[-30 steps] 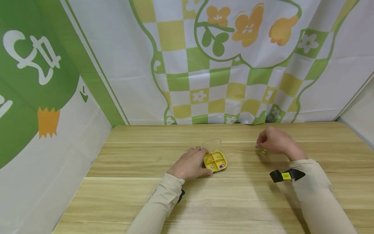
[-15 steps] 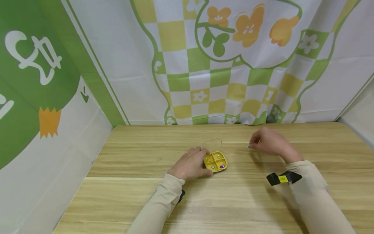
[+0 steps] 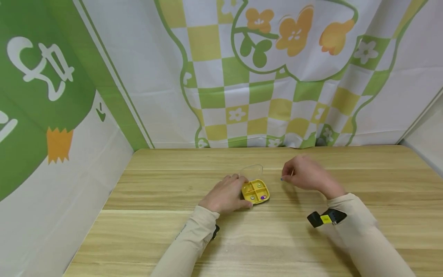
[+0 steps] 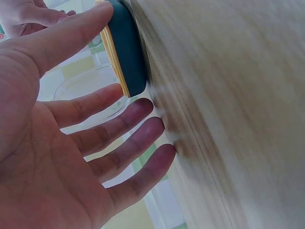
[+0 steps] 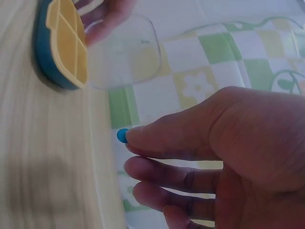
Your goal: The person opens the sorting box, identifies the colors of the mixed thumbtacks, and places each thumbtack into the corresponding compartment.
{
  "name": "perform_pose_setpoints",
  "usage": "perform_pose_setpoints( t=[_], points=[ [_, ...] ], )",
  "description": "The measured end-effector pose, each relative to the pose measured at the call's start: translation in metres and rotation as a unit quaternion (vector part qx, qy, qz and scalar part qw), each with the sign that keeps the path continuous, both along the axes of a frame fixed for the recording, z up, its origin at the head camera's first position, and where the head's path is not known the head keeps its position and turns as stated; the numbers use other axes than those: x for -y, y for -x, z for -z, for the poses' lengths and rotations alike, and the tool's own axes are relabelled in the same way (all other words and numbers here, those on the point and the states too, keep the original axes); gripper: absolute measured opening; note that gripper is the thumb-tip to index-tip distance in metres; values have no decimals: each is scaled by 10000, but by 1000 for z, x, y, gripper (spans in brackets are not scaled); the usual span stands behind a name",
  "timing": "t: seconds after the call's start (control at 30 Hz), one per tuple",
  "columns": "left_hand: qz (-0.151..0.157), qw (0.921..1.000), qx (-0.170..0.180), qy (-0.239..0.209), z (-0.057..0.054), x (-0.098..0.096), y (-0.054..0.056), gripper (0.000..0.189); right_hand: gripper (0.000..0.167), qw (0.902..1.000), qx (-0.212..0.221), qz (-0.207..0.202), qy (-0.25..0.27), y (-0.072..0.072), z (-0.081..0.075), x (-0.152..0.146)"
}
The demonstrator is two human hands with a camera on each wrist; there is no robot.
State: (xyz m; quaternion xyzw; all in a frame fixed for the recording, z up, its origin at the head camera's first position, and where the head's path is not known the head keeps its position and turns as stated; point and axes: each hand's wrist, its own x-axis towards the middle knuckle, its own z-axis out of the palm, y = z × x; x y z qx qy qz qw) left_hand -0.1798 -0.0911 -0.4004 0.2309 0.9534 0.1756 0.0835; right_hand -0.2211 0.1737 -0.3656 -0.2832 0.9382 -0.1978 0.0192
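Observation:
A small pill box (image 3: pixel 255 191), yellow inside with four compartments and a dark teal base, lies on the table with its clear lid (image 5: pixel 128 52) raised at the far side. Tiny beads sit in its compartments, among them a purple bead (image 3: pixel 262 197) at the near right. My left hand (image 3: pixel 223 195) holds the box between thumb and index finger, its other fingers spread beside it. To the right of the box, my right hand (image 3: pixel 304 173) pinches a small round blue bead (image 5: pixel 122 135) between thumb and index fingertip, above the table.
The wooden table (image 3: pixel 194 238) runs back to a patterned green, yellow and white curtain (image 3: pixel 238 88). A pale sheet (image 3: pixel 45 227) hangs along its left side. Black straps, one with a yellow label (image 3: pixel 326 219), are on both wrists.
My right hand has moved left toward the pill box with the blue bead. Small yellow-green specks seen near it earlier no longer show. My left hand has stayed at the box.

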Motion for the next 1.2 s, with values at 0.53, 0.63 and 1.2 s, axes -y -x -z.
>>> perform_pose_setpoints(
  t=[0.53,0.63,1.2],
  points=[
    [-16,10000,-7,-2,-1,0,0,67,12,9995,36,-291,105,-11,6,27],
    [-20,10000,-3,-19,0,0,0,67,13,9993,46,-357,80,-12,8,32],
    [-18,10000,-28,-2,0,1,1,64,14,9977,-59,-652,190,-23,18,55]
  ],
)
